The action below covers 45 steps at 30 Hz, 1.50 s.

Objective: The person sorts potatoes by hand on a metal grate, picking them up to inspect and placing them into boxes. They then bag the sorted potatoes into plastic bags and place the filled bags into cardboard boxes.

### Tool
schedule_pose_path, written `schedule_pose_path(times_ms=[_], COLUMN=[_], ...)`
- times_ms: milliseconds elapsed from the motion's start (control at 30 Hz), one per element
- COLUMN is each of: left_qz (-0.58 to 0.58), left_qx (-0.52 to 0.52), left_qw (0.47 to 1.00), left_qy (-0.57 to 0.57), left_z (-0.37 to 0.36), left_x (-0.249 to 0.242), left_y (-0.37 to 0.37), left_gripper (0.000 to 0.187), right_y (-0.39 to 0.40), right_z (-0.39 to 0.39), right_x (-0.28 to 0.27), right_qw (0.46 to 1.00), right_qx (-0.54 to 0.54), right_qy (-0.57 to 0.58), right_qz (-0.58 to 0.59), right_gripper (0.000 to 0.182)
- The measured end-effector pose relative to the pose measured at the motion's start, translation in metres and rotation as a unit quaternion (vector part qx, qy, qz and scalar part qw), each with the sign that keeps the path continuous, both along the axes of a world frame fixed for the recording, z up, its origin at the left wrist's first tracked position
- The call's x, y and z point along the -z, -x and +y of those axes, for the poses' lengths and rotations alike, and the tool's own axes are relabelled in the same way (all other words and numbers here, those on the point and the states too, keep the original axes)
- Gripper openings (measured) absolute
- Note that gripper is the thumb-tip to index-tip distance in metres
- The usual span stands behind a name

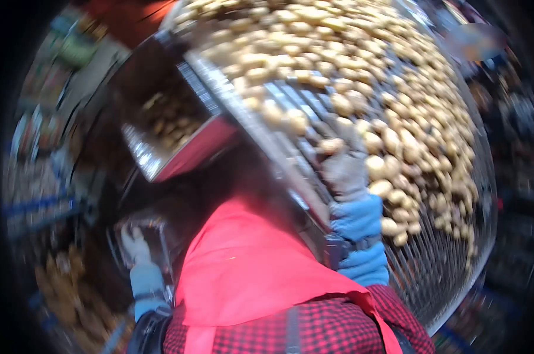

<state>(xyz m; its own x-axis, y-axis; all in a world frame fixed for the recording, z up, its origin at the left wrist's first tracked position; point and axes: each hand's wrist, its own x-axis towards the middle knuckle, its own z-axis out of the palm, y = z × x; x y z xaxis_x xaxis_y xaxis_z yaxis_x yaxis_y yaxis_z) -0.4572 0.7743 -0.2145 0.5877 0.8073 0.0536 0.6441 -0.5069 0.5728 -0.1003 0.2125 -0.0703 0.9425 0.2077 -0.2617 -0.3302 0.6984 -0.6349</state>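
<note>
A large slatted table (420, 280) fills the upper middle and right of the frame, its dark bars bare toward the lower right. Loose potatoes (400, 135) cover most of it, thickest along the top and down the right side. Next comes the red apron (237, 265), at the lower middle of the frame, over a red-and-black checked shirt (332, 330). Left of the table is a bin (202, 147) with a red side, holding more potatoes in its shadowed inside. The right hand (344, 171), gloved and with a blue sleeve above it, is over the slats at the left edge of the potato spread; its fingers are blurred, and I cannot tell whether they grip anything. The left hand (137, 246), also gloved, is at the lower left, by a small frame (165, 251); its fingers are too blurred to read. Smallest is a single potato (330, 146) just beside the right hand's fingers.
</note>
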Motion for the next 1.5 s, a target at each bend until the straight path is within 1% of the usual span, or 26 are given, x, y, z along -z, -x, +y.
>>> schedule_pose_path(times_ms=[33,67,133,200,233,300,333,400,467,567,600,667,767,867,900,933,1000,1067,1133,1167,1200,1267,1333,1400,1433,1500], left_qz=[0.023,-0.016,-0.043,-0.156,-0.21,-0.261,-0.262,-0.27,-0.249,-0.235,-0.239,-0.24,-0.198,-0.067,-0.093,-0.099,-0.131,-0.11,-0.153,-0.115,-0.098,-0.012,0.014,0.016,0.008,0.012], left_qx=[0.009,0.041,0.179,0.248,0.341,0.485,0.539,0.639,0.741,0.827,0.842,0.864,0.895,0.916,0.906,0.902,0.895,0.899,0.871,0.862,0.869,0.856,0.87,0.909,0.921,0.935], left_qw=[0.999,0.996,0.968,0.952,0.915,0.833,0.796,0.713,0.62,0.51,0.482,0.442,0.384,0.379,0.399,0.41,0.412,0.397,0.461,0.492,0.484,0.509,0.491,0.406,0.382,0.353], left_qy=[-0.041,-0.08,-0.168,-0.085,-0.055,-0.051,-0.079,-0.101,-0.059,-0.035,-0.028,-0.034,-0.107,-0.111,-0.108,-0.091,-0.109,-0.147,-0.076,-0.05,-0.016,0.091,0.047,0.094,0.076,0.031], left_z=[-0.011,-0.032,-0.057,-0.108,-0.132,-0.185,-0.214,-0.276,-0.346,-0.433,-0.461,-0.514,-0.591,-0.638,-0.645,-0.635,-0.615,-0.587,-0.55,-0.529,-0.512,-0.489,-0.482,-0.488,-0.494,-0.505], left_x=[-0.03,-0.053,-0.091,-0.12,-0.134,-0.156,-0.165,-0.18,-0.201,-0.208,-0.207,-0.205,-0.204,-0.198,-0.176,-0.183,-0.184,-0.189,-0.182,-0.191,-0.197,-0.198,-0.203,-0.22,-0.217,-0.204], left_y=[-0.042,-0.085,-0.163,-0.24,-0.275,-0.336,-0.362,-0.404,-0.431,-0.461,-0.468,-0.481,-0.49,-0.484,-0.491,-0.488,-0.492,-0.514,-0.531,-0.53,-0.533,-0.522,-0.502,-0.476,-0.467,-0.451], left_gripper=[0.051,0.049,0.046,0.043,0.042,0.042,0.044,0.051,0.054,0.052,0.052,0.058,0.07,0.056,0.05,0.047,0.044,0.049,0.048,0.05,0.05,0.048,0.047,0.045,0.044,0.042], right_y=[0.004,0.007,0.021,0.027,0.028,0.044,0.053,0.074,0.101,0.136,0.148,0.158,0.163,0.16,0.16,0.159,0.158,0.158,0.157,0.156,0.156,0.151,0.146,0.151,0.154,0.152], right_z=[0.009,0.014,0.011,-0.004,-0.019,-0.049,-0.063,-0.094,-0.11,-0.125,-0.131,-0.131,-0.133,-0.131,-0.131,-0.13,-0.13,-0.129,-0.13,-0.131,-0.13,-0.128,-0.124,-0.13,-0.132,-0.121], right_x=[-0.017,-0.028,-0.054,-0.063,-0.069,-0.072,-0.073,-0.077,-0.079,-0.056,-0.04,-0.031,-0.026,-0.03,-0.032,-0.034,-0.035,-0.036,-0.036,-0.035,-0.034,-0.04,-0.047,-0.035,-0.031,-0.039], right_qw=[0.994,0.995,0.997,0.995,0.993,0.982,0.973,0.959,0.93,0.894,0.901,0.885,0.892,0.889,0.885,0.883,0.883,0.885,0.889,0.89,0.892,0.886,0.882,0.901,0.909,0.923], right_qx=[0.031,0.026,0.009,0.051,0.078,0.162,0.204,0.269,0.339,0.417,0.417,0.446,0.444,0.444,0.448,0.45,0.452,0.452,0.448,0.445,0.443,0.452,0.455,0.414,0.391,0.283], right_qy=[-0.076,-0.057,0.08,0.085,0.06,0.091,0.106,0.057,0.089,0.067,0.022,0.015,0.002,0.033,0.034,0.034,0.021,0.011,0.008,0.018,0.027,0.015,0.039,0.073,0.091,0.206], right_qz=[0.072,0.072,0.005,0.019,0.065,0.044,0.035,0.072,0.113,0.147,0.115,0.132,0.087,0.108,0.12,0.128,0.121,0.112,0.095,0.091,0.089,0.101,0.116,0.11,0.109,0.162], right_gripper=[0.043,0.042,0.043,0.046,0.047,0.044,0.043,0.05,0.058,0.057,0.055,0.056,0.06,0.063,0.064,0.064,0.063,0.062,0.061,0.061,0.061,0.06,0.058,0.056,0.056,0.053])
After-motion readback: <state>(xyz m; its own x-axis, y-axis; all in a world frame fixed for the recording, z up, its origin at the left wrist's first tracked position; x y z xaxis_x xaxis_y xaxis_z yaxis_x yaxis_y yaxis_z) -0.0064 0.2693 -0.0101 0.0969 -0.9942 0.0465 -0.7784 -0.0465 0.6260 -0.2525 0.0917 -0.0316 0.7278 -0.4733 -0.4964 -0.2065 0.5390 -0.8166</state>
